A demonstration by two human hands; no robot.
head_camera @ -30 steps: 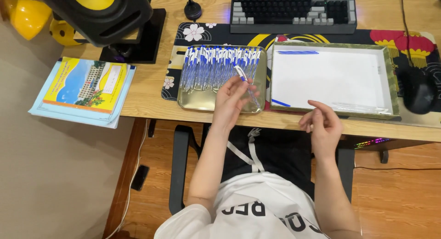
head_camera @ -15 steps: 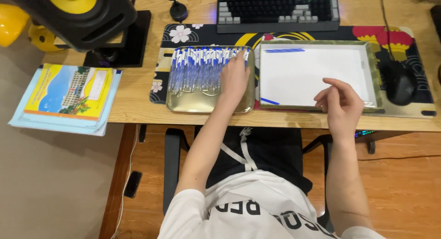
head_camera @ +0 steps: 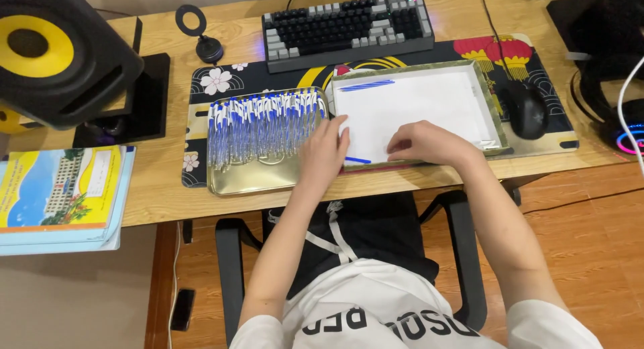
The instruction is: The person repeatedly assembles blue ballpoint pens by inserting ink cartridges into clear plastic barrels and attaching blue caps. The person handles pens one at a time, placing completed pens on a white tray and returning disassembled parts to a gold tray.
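Two trays (head_camera: 486, 97) w/ pens (head_camera: 261, 124), keyboard (head_camera: 345, 27) behind, mouse (head_camera: 526, 111) right

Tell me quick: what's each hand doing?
Left hand: fingers down at the white-lined tray's edge; grip cannot be told.
Right hand: curled on the tray's white sheet; contents cannot be told.

A desk mat (head_camera: 221, 77) lies across the middle of the desk (head_camera: 161, 195). On it, two trays sit side by side near the front edge: the left tray (head_camera: 248, 178) holds a row of pens (head_camera: 261, 124), the right tray (head_camera: 486, 97) a sheet of paper (head_camera: 429, 101). A keyboard (head_camera: 345, 28) lies behind them, a mouse (head_camera: 526, 111) right of the right tray. A speaker (head_camera: 57, 50) stands at the desk's back left corner, books (head_camera: 60, 195) at its front left.
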